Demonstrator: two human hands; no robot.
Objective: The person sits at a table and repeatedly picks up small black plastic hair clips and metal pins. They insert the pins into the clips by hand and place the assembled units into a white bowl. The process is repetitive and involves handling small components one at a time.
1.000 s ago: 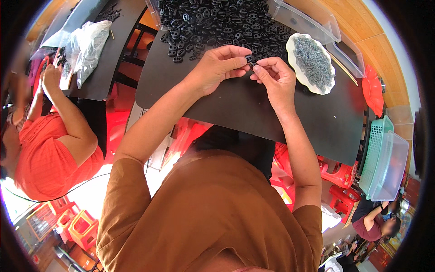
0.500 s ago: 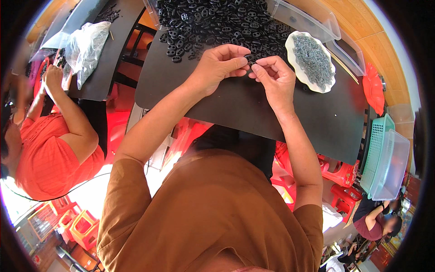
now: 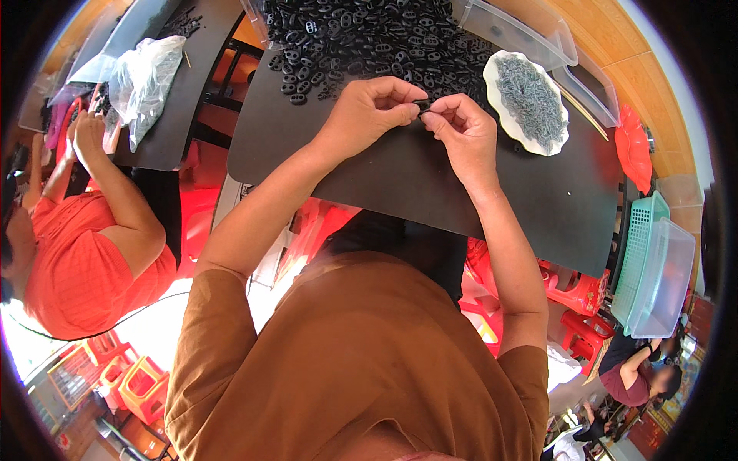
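Above the dark table (image 3: pixel 369 184), my left hand (image 3: pixel 372 114) pinches a small black plastic piece (image 3: pixel 423 104) between thumb and forefinger. My right hand (image 3: pixel 467 131) is closed at the piece's other side, its thumb and forefinger meeting close to the left fingertips. Fingers cover much of the piece, so whether my right hand grips a second small part cannot be made out. Just beyond my hands spreads a large heap of black oval pieces (image 3: pixel 369 38) with holes in them. To the right of my right hand lies a white scalloped plate (image 3: pixel 498 98) full of small thin grey parts (image 3: pixel 530 104).
Clear plastic bins (image 3: pixel 530 31) and thin sticks (image 3: pixel 588 114) lie behind the plate. A red dish (image 3: pixel 634 150) and a green basket (image 3: pixel 642 238) are at the right. On the left, a person in red (image 3: pixel 100 253) works at another table beside a plastic bag (image 3: pixel 147 84).
My fingertips have shifted slightly, and more of the black piece shows between them. Both hands stay over the same spot on the table.
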